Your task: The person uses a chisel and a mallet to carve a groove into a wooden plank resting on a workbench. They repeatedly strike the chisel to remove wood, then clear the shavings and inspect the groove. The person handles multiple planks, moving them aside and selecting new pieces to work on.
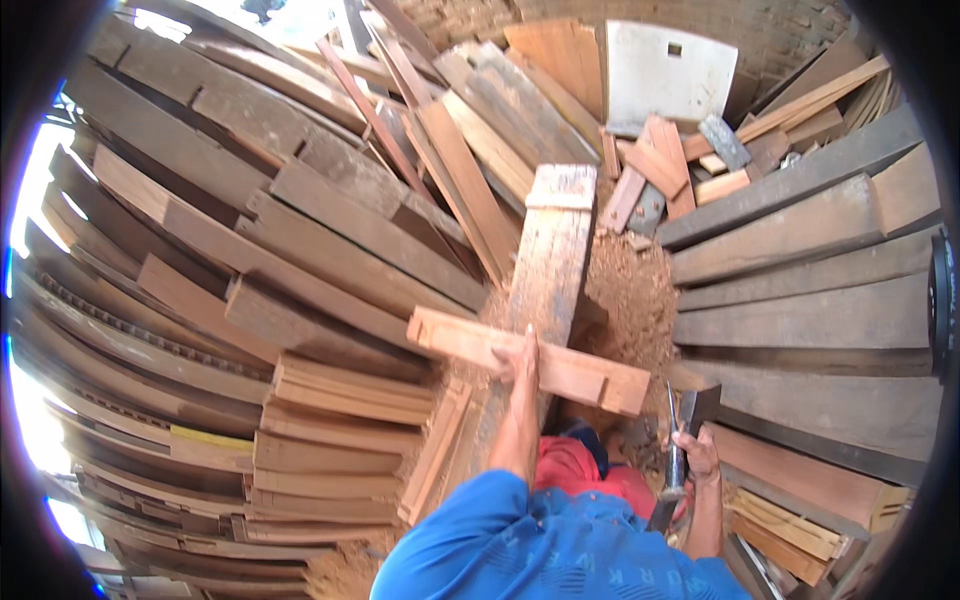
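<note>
Stacked timber and sawdust fill the yard. A notched short plank [528, 361] lies crosswise on the long board [548, 262], near its close end, under the left hand [522, 368], fingers flat. The right hand [695, 455] grips a hatchet [683, 432]; pressing firmly would likely steady cuts.

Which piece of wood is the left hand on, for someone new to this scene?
Find the long grey plank running up the middle. A short pale batten lies crosswise on its near end, under the left hand. Unlike its neighbours, it has notched ends.
</note>
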### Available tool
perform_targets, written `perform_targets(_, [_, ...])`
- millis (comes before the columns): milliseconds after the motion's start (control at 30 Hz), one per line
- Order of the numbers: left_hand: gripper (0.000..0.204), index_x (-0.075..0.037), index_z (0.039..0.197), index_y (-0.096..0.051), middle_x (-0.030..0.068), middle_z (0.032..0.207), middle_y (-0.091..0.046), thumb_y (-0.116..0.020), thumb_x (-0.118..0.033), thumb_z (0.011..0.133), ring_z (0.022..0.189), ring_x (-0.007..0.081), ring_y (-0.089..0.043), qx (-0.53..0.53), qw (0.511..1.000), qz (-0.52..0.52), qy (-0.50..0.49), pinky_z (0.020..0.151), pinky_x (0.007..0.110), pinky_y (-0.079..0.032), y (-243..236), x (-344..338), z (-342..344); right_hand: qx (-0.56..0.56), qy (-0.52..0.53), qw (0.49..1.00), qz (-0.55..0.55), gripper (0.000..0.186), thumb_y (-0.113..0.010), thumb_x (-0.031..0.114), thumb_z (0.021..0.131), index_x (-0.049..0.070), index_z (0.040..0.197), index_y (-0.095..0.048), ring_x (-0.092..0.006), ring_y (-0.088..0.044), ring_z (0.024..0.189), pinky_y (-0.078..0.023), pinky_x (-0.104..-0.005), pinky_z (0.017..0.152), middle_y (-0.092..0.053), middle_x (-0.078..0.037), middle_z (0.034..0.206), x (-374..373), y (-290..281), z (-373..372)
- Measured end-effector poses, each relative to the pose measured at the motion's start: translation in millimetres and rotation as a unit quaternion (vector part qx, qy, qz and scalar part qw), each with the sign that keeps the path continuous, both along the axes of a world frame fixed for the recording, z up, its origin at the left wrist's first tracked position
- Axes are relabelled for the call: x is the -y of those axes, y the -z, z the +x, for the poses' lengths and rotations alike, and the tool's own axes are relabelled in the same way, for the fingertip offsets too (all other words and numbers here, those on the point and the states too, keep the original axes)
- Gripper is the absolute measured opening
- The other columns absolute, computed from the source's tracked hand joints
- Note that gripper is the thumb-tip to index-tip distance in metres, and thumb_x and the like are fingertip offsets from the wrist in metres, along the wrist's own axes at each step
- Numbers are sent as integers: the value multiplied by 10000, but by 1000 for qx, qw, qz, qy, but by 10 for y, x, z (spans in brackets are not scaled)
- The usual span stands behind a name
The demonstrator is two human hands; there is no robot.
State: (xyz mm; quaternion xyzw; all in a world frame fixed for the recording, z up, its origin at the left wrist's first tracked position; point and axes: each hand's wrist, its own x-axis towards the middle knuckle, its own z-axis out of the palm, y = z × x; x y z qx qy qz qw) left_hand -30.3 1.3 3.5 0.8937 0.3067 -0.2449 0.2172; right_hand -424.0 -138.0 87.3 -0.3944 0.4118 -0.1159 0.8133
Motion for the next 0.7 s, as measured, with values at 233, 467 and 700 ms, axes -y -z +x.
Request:
perform_targets(233, [1234,-160,1636,-50,487,1517,-106,-742,-619,724,1345,547,-364,50,986,127,100,1069,603,-399,147,93,-75,-23,-2,1000,16,298,-788,220,781,65,938,-589,-143,-667,725,-539,-295,689,-667,-58,787,-52,9,-157])
perform_targets(467, [1228,-200,1635,-59,488,1535,-82,-784,-519,696,1384,644,-250,140,940,102,295,1129,647,-314,278,-363,-126,-30,6,998,52,318,-784,218,797,39,988,-603,-140,-657,717,-546,-298,656,-690,-80,809,-96,88,-41])
perform_targets(700, [1247,-236,1634,-32,502,1527,-68,-832,-429,697,1383,655,-224,144,864,38,481,1141,669,-264,168,-719,-8,-40,-63,996,53,320,-792,249,792,32,974,-644,-130,-651,709,-534,-287,682,-682,-46,813,-8,141,196])
